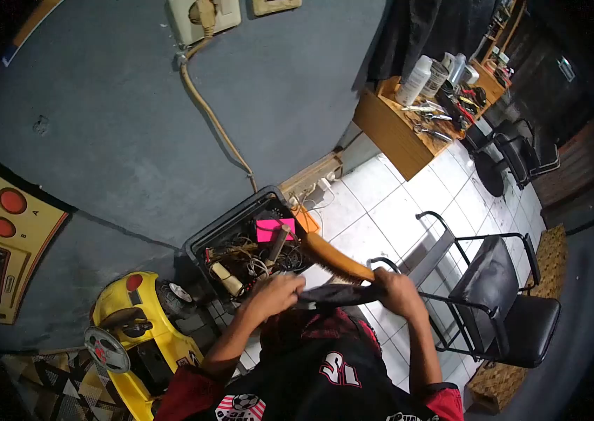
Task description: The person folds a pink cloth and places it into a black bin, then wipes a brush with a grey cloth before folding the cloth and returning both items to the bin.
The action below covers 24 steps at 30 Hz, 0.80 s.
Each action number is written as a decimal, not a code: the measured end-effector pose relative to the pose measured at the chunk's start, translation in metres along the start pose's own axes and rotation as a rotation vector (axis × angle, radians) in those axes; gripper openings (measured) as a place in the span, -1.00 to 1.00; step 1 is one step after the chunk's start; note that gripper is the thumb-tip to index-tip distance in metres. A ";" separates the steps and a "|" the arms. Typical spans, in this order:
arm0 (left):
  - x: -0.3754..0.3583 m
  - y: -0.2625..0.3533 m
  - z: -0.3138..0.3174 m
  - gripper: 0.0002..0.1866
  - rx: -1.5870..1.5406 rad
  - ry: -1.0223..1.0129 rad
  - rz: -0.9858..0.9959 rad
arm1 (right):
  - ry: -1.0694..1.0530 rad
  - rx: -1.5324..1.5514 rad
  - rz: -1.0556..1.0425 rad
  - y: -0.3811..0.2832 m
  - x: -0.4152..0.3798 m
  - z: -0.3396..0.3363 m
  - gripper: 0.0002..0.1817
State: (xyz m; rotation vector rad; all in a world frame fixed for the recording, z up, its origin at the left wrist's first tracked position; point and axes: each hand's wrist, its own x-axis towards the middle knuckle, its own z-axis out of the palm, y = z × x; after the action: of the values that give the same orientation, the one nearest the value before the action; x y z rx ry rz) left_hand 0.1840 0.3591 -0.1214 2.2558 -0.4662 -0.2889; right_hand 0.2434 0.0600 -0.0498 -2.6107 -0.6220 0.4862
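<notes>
My left hand [277, 289] and my right hand [396, 291] are held close together in front of my chest. Both are closed on a dark cloth [339, 295] stretched between them. A wooden-backed brush [332, 254] with pale bristles slants from my right hand up and left toward a black crate [207, 237]. Its near end is hidden under my right hand, which seems to grip it along with the cloth. The crate stands on the floor just beyond my left hand and holds tangled cables, tools and a pink card [274, 229].
A yellow toy car [132, 319] sits at the lower left. A black chair [504, 295] stands to the right on the white tiles. A power strip [311, 179] lies by the grey wall. A wooden shelf [395, 133] with bottles and scissors is at the back right.
</notes>
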 end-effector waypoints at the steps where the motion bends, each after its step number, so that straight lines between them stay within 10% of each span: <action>1: 0.010 0.012 -0.017 -0.81 -0.062 0.070 0.034 | 0.045 0.012 -0.027 0.002 -0.001 -0.012 -0.70; 10: 0.023 0.100 -0.064 -0.62 0.100 0.533 0.309 | 0.965 0.642 -0.142 -0.014 -0.032 -0.025 -0.61; 11: 0.022 0.098 -0.054 -0.61 0.140 0.562 0.329 | 0.825 0.159 -0.115 0.003 -0.044 -0.015 -0.55; 13: 0.020 0.067 -0.015 -0.66 0.097 0.491 0.276 | 0.617 0.300 -0.024 0.020 -0.050 0.026 -0.68; 16: -0.011 0.023 0.024 -0.74 -0.002 -0.202 -0.115 | 0.330 0.408 0.280 0.050 -0.075 0.085 -0.78; 20: -0.008 0.027 0.026 -0.74 -0.093 0.074 -0.070 | 0.139 0.225 0.383 0.043 -0.077 0.079 -0.74; 24: 0.040 0.046 -0.010 -0.72 -0.027 0.448 0.097 | 0.754 0.397 0.200 0.038 -0.045 0.044 -0.61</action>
State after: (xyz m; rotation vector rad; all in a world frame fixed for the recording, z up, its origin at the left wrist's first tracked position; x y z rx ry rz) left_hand 0.2130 0.3207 -0.0823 2.1765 -0.3270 0.2564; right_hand 0.2002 0.0204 -0.0944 -2.2305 -0.0077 -0.3018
